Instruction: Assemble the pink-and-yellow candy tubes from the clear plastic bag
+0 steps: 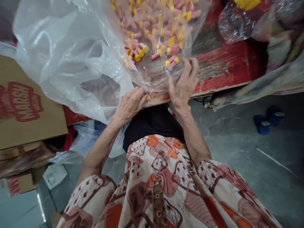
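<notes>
Many small pink tubes with yellow ends [140,52] lie on and under a clear plastic sheet or bag [155,76] on the worn red board. My left hand [133,103] is closed at the board's front edge, by the lower edge of the clear plastic. A small yellow-ended piece [148,97] shows between its thumb and fingers; the rest of it is hidden. My right hand [184,83] rests on the plastic with thumb and fingers apart, holding nothing. Just left of its fingertips lie two pink tubes [172,62]. A single pink piece [155,56] lies farther left.
A large whitish plastic bag [71,50] spreads beside my left hand. A cardboard box [28,104] with red lettering stands at left. The red board [223,65] runs rightward toward more plastic bags [234,22]. Blue slippers [262,124] lie on the grey floor.
</notes>
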The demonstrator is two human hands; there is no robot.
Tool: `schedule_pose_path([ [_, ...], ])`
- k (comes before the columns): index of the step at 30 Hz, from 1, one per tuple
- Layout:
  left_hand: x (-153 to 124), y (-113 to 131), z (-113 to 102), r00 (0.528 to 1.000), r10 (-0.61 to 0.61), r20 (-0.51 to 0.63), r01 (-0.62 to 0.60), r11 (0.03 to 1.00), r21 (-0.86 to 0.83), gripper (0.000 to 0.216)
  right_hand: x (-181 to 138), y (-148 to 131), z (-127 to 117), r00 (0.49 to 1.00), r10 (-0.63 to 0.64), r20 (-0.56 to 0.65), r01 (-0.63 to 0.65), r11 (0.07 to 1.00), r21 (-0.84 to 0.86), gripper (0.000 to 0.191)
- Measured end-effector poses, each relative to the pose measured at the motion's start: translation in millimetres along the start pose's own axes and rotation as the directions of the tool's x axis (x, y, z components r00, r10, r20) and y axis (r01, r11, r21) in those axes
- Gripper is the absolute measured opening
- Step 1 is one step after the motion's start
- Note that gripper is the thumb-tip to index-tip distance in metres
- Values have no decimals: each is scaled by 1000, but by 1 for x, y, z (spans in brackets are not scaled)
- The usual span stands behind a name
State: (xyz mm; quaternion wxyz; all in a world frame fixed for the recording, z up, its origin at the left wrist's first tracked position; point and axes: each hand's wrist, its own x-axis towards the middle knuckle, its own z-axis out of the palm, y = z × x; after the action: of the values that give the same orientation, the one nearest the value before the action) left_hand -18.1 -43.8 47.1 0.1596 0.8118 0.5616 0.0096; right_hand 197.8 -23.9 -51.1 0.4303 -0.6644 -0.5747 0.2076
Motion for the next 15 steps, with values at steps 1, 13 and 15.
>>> schedule_pose_path([
  [1,0,-3,-2,1000,-1,1,1,1000,-3,21,7,-1,1,999,22,49,-20,999,-47,56],
  [13,4,18,-2,981,-188,-43,192,969,158,21,31,3,23,998,55,-36,-30,875,483,24],
  [15,7,15,-5,989,-150,-12,150,981,121,17,28,-7,23,999,10,-32,9,848,530,28],
])
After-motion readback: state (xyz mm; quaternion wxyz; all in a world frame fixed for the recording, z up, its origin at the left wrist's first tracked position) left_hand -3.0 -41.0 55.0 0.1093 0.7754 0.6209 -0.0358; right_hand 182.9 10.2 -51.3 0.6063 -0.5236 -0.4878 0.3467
